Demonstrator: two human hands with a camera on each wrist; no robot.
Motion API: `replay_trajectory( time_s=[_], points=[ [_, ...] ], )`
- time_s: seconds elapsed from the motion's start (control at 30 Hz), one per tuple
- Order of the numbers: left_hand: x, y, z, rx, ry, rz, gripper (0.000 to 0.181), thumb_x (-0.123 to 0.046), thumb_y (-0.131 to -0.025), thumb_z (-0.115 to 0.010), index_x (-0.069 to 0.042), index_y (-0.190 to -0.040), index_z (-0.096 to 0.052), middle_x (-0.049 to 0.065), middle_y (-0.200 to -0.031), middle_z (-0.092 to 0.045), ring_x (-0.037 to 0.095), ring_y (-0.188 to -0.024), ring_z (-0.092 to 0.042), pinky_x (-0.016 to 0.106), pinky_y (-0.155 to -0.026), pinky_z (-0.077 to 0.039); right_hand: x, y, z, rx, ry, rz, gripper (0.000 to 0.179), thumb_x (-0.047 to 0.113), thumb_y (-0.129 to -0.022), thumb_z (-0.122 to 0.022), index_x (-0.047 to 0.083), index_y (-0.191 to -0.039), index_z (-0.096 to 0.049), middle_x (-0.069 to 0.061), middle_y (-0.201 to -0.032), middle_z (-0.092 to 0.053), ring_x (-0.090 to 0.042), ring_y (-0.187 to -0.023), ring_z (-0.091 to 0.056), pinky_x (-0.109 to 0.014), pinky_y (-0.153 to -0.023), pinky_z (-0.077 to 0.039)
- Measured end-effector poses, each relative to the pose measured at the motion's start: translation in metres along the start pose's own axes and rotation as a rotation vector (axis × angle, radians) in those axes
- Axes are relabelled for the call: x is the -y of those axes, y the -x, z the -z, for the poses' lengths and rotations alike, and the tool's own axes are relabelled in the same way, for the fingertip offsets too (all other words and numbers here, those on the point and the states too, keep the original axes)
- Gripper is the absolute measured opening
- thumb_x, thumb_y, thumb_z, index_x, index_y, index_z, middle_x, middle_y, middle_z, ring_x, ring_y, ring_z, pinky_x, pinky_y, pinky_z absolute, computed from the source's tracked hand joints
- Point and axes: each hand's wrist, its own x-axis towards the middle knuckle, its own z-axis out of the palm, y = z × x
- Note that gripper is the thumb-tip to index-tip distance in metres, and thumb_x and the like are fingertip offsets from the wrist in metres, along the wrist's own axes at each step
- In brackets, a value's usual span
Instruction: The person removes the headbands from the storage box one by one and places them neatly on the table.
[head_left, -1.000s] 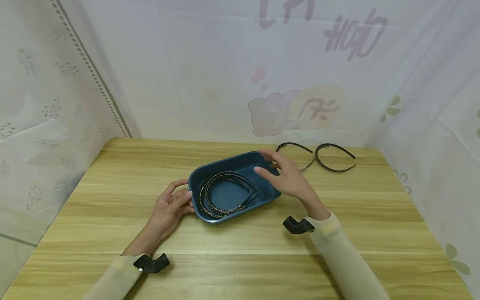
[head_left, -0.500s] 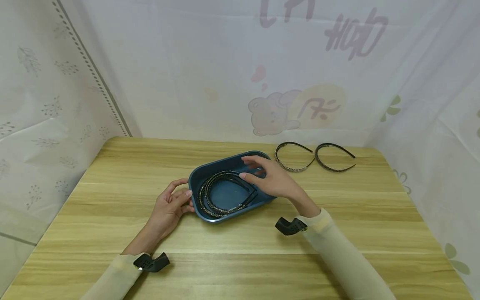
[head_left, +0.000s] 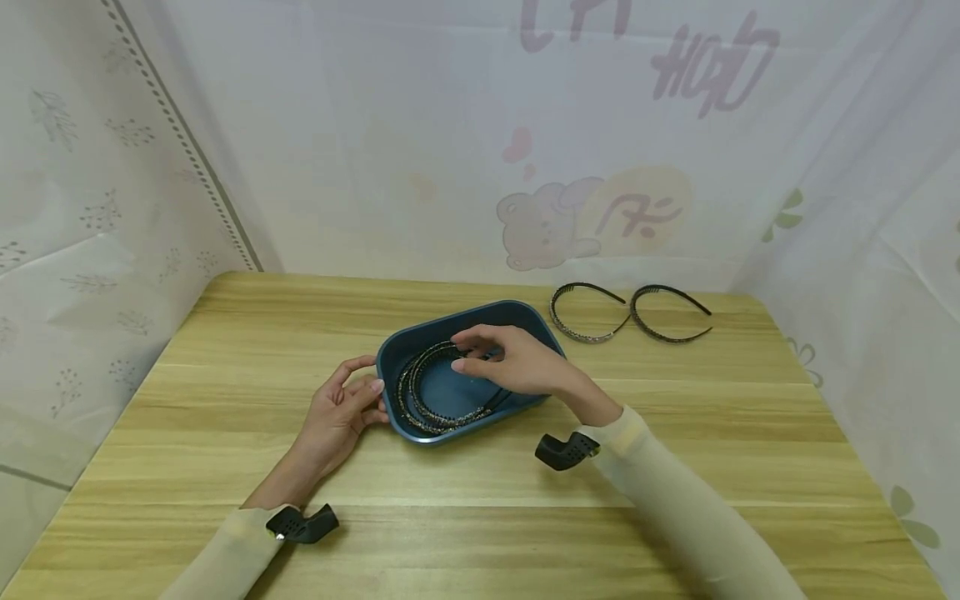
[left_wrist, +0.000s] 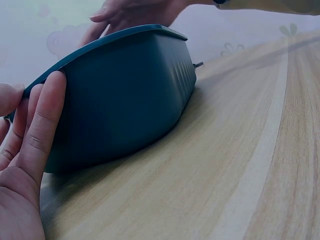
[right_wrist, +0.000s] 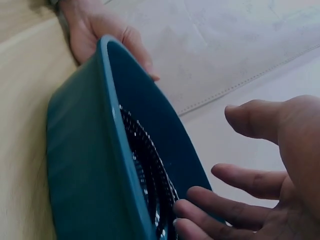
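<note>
A blue plastic bin (head_left: 517, 312) sits on the table with several black, glittery headbands (head_left: 420, 400) stacked in its left part. My left hand (head_left: 341, 412) pinches the bin's left end, thumb on the rim and fingers against the outer wall, as the left wrist view also shows. Over the bin's right half reaches my right hand (head_left: 513, 358), fingers loosely bent, thumb apart from them, and nothing held. In the right wrist view, the lower fingertips (right_wrist: 182, 207) come close to the headbands; whether they touch is unclear. This hand hides the headbands' right ends in the head view.
Two more headbands lie at the back right of the wooden table (head_left: 247, 367): a glittery one (head_left: 592, 338) and a dark one (head_left: 663, 337) beside it. A printed curtain (head_left: 375, 167) hangs behind the table and along both sides.
My right hand has moved left across the bin, from its right end toward the stacked headbands. The left hand and bin have stayed about where they were.
</note>
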Motion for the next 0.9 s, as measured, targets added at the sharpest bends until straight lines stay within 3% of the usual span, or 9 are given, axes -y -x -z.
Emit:
replay_trajectory(
  time_s=[0.17, 0.3, 0.5, 0.9],
  points=[
    [0.0, 0.0, 0.0, 0.002, 0.001, -0.001, 0.037, 0.001, -0.105, -0.053, -0.012, -0.139, -0.047, -0.003, -0.092, -0.073, 0.009, -0.076, -0.07, 0.023, -0.067, -0.064, 0.006, -0.005, 0.0, 0.056, -0.019, -0.056, 0.047, 0.038, -0.102, -0.064, 0.016, -0.144, -0.058, 0.004, -0.13, -0.068, -0.015, -0.119, -0.063, -0.035, -0.101, -0.055],
    [0.0, 0.0, 0.001, 0.016, 0.015, -0.016, 0.036, 0.002, -0.105, -0.052, -0.012, -0.138, -0.047, -0.002, -0.092, -0.073, 0.009, -0.076, -0.07, 0.023, -0.067, -0.064, 0.007, -0.011, 0.001, 0.13, -0.102, -0.106, 0.047, 0.034, -0.102, -0.064, 0.015, -0.145, -0.057, 0.001, -0.13, -0.068, -0.02, -0.124, -0.063, -0.038, -0.106, -0.055],
    [0.0, 0.0, 0.001, 0.031, 0.03, -0.028, 0.035, 0.003, -0.105, -0.05, -0.01, -0.137, -0.047, -0.002, -0.092, -0.073, 0.009, -0.077, -0.071, 0.023, -0.068, -0.065, 0.009, -0.019, -0.001, 0.205, -0.185, -0.179, 0.05, 0.035, -0.102, -0.066, 0.015, -0.146, -0.055, -0.002, -0.13, -0.067, -0.024, -0.119, -0.066, -0.042, -0.102, -0.058],
    [0.0, -0.001, 0.0, 0.048, 0.032, -0.022, 0.035, 0.002, -0.105, -0.051, -0.011, -0.137, -0.047, -0.001, -0.093, -0.073, 0.009, -0.078, -0.07, 0.023, -0.069, -0.065, 0.01, -0.033, -0.012, 0.243, -0.265, -0.273, 0.05, 0.033, -0.098, -0.071, 0.01, -0.141, -0.059, -0.004, -0.121, -0.073, -0.024, -0.11, -0.073, -0.039, -0.096, -0.062]
  ],
)
